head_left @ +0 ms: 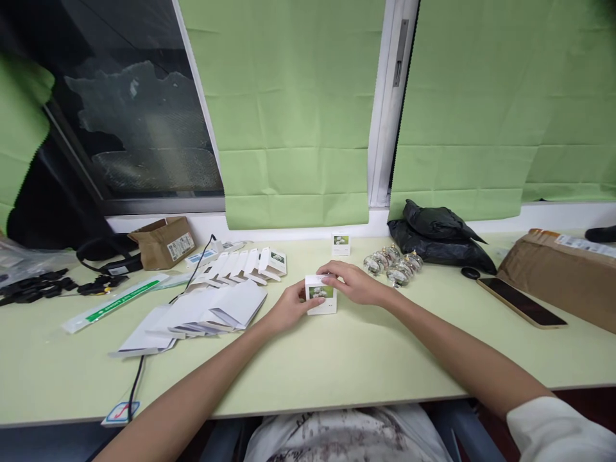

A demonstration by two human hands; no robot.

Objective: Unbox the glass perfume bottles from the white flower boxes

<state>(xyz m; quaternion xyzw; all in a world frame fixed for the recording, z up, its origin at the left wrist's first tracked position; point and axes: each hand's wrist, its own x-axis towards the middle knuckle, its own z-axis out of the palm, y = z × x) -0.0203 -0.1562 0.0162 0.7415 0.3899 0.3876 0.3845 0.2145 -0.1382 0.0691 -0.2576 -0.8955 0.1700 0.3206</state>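
Observation:
A small white box point(321, 307) with a green flower picture stands upright on the table in front of me. My left hand point(294, 303) grips its left side, the thumb lying across the picture. Over the top and right edge of the box lie the fingers of my right hand point(353, 283), touching it at the top. A similar white box point(341, 244) stands farther back near the wall. To the right sits a cluster of round clear glass bottles point(397, 264) with gold-coloured tops. Flat folded white cartons point(206, 311) and a row of small white boxes point(245, 264) lie at the left.
On the right are a phone point(522, 301), a brown parcel point(563, 276) and black plastic bags point(437, 234). An open cardboard box point(163, 244), a green-striped plastic packet point(115, 303) and a black cable point(136, 385) are at the left. Green curtains point(293, 115) hang behind the table.

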